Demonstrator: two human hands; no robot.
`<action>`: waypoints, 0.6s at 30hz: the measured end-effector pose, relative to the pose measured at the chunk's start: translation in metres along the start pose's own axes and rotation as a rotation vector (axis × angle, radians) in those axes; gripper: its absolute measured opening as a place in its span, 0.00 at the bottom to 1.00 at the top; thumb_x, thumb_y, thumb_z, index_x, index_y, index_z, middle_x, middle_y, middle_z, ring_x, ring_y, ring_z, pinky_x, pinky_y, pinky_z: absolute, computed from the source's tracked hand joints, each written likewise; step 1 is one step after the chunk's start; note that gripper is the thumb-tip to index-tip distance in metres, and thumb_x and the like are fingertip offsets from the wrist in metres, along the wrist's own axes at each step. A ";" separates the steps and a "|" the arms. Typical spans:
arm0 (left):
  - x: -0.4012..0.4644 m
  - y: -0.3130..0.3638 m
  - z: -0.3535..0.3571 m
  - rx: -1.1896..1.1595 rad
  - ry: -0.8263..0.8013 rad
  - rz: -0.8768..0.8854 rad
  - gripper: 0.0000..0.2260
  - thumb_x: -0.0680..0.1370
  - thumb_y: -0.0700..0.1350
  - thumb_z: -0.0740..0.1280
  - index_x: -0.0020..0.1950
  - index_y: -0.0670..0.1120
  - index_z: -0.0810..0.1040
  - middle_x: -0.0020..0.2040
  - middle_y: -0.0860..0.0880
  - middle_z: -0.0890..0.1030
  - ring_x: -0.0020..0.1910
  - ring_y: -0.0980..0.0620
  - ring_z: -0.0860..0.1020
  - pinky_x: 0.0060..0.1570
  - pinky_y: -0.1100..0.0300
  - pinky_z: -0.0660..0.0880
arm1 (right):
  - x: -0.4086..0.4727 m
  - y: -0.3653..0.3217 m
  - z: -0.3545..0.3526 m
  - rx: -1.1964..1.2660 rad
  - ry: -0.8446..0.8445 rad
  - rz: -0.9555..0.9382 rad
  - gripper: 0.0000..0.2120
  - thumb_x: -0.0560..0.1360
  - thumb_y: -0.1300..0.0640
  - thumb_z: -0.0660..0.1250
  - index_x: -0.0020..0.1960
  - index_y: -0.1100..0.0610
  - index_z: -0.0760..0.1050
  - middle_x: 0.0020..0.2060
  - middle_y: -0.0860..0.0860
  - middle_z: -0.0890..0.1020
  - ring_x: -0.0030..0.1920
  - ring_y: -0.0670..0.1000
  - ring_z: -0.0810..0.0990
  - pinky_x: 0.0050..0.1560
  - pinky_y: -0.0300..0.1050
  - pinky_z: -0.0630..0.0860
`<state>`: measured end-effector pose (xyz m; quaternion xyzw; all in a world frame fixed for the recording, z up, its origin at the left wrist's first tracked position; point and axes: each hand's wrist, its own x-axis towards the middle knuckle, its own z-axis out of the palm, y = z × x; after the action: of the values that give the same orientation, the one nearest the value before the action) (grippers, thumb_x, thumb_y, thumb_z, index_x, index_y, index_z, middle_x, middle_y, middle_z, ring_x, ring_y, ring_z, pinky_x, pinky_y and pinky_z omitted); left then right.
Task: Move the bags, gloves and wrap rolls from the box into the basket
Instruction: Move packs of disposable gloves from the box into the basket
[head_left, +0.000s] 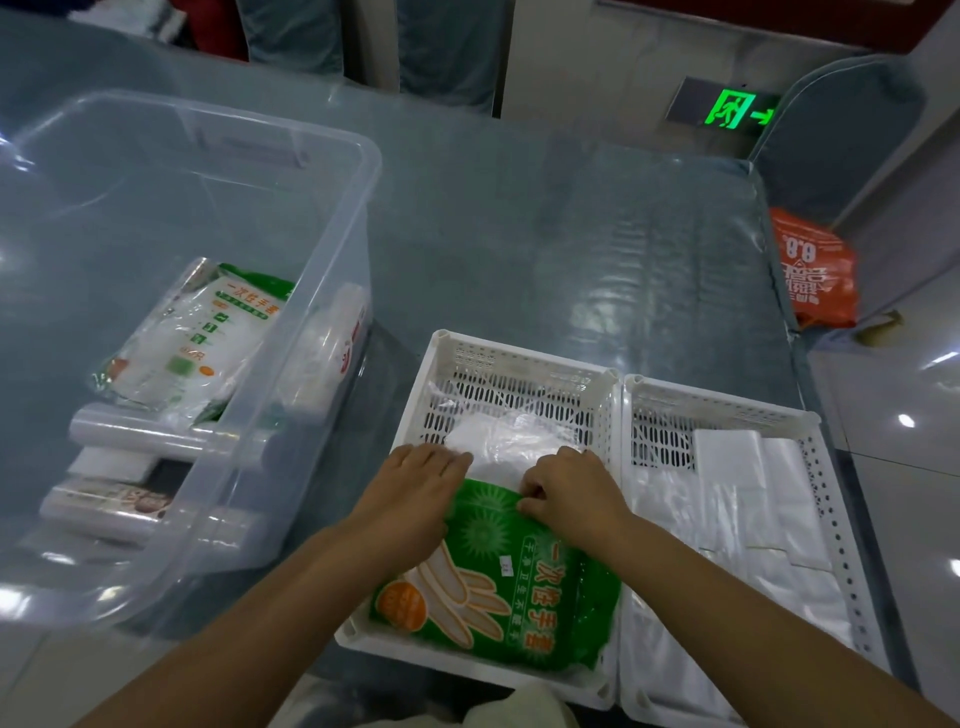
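Now, from the head view, we have both hands on a glove pack in the basket.

Our left hand lies flat and open on the green glove pack, while our right hand pinches its top edge; the pack fills the near end of the left white basket. Folded bags lie in the right basket. At the table's left edge, the clear box holds another glove pack and wrap rolls.

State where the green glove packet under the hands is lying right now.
The green glove packet lies in the left white basket, at its near end, with both hands on its top edge; the clear box stands to its left.
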<state>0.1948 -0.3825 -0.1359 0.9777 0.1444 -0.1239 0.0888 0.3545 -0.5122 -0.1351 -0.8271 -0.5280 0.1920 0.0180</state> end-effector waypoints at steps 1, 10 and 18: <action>0.001 -0.001 0.000 -0.009 -0.022 0.002 0.33 0.73 0.45 0.64 0.74 0.45 0.54 0.72 0.45 0.65 0.71 0.46 0.59 0.70 0.52 0.53 | 0.002 0.002 -0.002 0.002 0.011 0.006 0.10 0.73 0.45 0.66 0.46 0.50 0.82 0.40 0.48 0.83 0.45 0.50 0.75 0.55 0.50 0.68; 0.001 0.000 0.009 0.021 0.011 0.022 0.22 0.72 0.44 0.64 0.66 0.46 0.67 0.62 0.47 0.71 0.62 0.46 0.65 0.64 0.54 0.60 | 0.051 0.020 -0.006 0.002 -0.028 0.096 0.27 0.69 0.51 0.71 0.64 0.56 0.67 0.63 0.55 0.71 0.60 0.56 0.70 0.60 0.51 0.69; -0.001 -0.001 0.013 -0.022 0.061 0.004 0.21 0.72 0.45 0.66 0.64 0.47 0.69 0.61 0.48 0.72 0.61 0.48 0.67 0.63 0.55 0.62 | 0.051 0.022 0.010 -0.044 -0.023 0.134 0.34 0.59 0.46 0.77 0.59 0.53 0.66 0.54 0.52 0.74 0.51 0.54 0.73 0.51 0.50 0.71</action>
<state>0.1907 -0.3850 -0.1486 0.9803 0.1464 -0.0922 0.0951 0.3893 -0.4788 -0.1648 -0.8585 -0.4756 0.1905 -0.0189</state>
